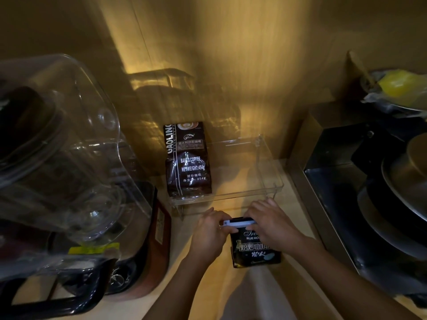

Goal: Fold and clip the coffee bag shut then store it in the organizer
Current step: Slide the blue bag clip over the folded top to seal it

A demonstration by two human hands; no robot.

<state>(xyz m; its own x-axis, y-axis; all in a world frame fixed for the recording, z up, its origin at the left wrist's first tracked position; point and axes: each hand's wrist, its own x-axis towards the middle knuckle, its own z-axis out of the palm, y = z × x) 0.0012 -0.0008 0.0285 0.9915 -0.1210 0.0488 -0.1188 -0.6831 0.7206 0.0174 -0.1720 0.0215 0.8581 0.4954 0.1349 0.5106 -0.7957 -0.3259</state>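
Clipping a coffee bag low in the frame's centre, just below a clear organizer.

Seen from the head camera, the left hand pinches the left end of a white clip across the bag's folded top, while the right hand presses down over the clip's right end; both grips are narrow, closed on the clip. The bag stands on the pale wooden surface. Another coffee bag lies inside the organizer, at its left side.
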